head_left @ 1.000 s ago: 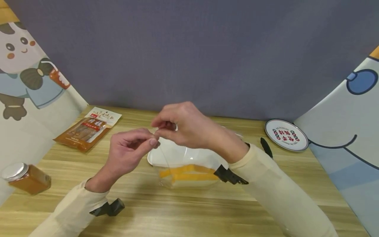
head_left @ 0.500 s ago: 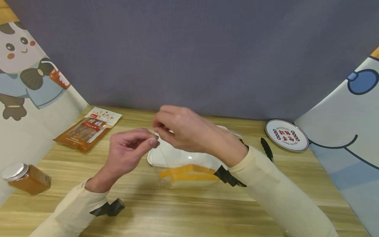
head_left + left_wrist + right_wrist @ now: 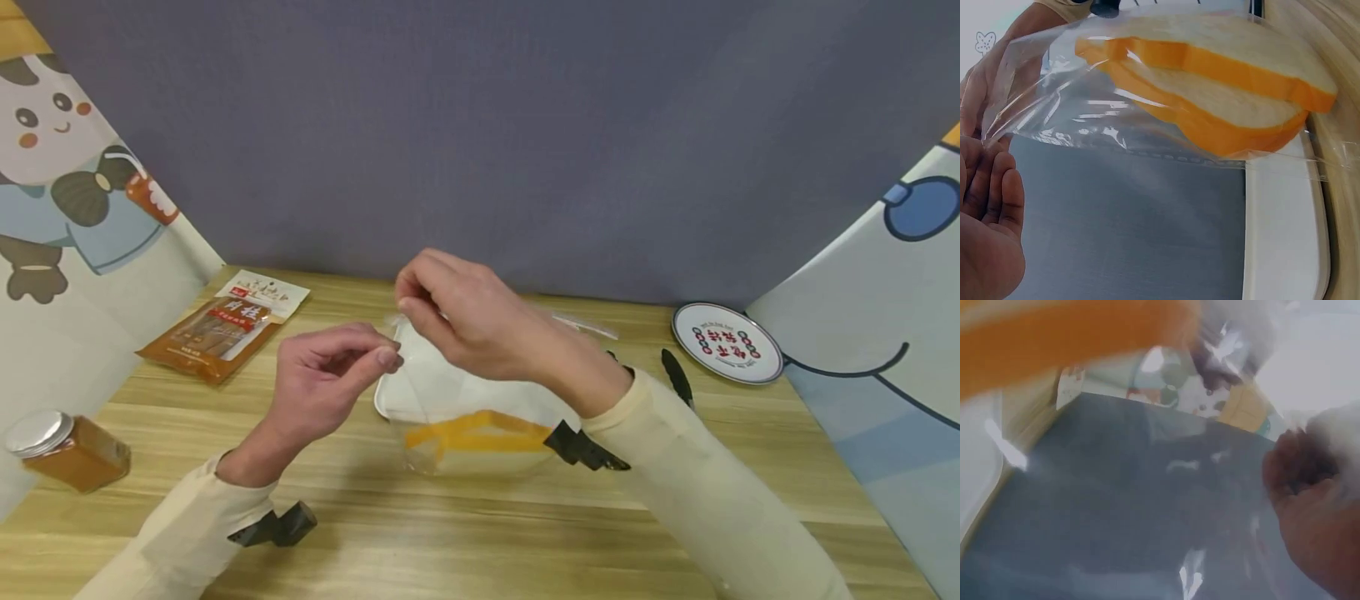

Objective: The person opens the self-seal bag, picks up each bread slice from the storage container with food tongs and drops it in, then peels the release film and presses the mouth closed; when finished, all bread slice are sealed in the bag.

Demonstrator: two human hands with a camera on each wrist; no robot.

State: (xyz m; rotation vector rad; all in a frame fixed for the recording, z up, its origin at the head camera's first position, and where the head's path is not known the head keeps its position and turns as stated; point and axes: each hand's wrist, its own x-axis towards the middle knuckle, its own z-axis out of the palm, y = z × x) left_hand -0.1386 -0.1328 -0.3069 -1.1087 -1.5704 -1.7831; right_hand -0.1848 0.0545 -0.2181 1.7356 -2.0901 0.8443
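Observation:
A clear plastic bag with bread slices edged in orange crust hangs between my hands. In the head view, the bread's orange edges show low through the film, in front of a white board. My left hand pinches the bag's edge between thumb and forefinger. Higher and to the right, my right hand has curled fingers, thumb against forefinger, gripping the bag's mouth. Film runs up to its fingertips in the blurred right wrist view, where the right hand is at the right.
A brown spice packet lies at the back left, with a silver-lidded jar nearer me. On the right are a printed plate and a black-handled utensil. A grey panel stands behind the table.
My right hand has moved slightly up and right, away from the left fingertips, widening the gap between the hands. My left hand has stayed in place, pinching the bag.

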